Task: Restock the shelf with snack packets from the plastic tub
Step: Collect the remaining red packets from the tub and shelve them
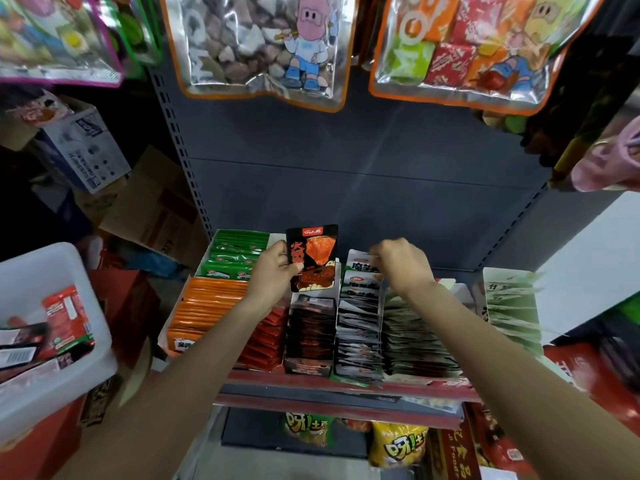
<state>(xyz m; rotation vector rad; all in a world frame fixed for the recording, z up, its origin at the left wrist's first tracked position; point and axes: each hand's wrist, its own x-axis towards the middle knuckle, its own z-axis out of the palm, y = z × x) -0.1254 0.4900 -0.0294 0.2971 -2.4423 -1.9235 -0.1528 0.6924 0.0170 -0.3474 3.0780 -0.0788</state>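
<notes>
Head view: I'm seeing the left hand (273, 271) gripping a black snack packet (313, 258) upright over the shelf (346, 384); the right hand (403, 263) is curling over the white packets (360, 320), grip unclear. The shelf trays are holding packet rows. The plastic tub (52, 368) at left is holding loose packets (65, 320).

The black snack packet (312, 258) held up over the shelf is glossy printed film. The plastic tub (52, 372) at near left is smooth, translucent white plastic. The shelf's back panel (363, 188) is matt grey metal. The hanging bags (263, 46) above are shiny foil with clear windows. The boxes (152, 209) at far left are dull brown cardboard.
</notes>
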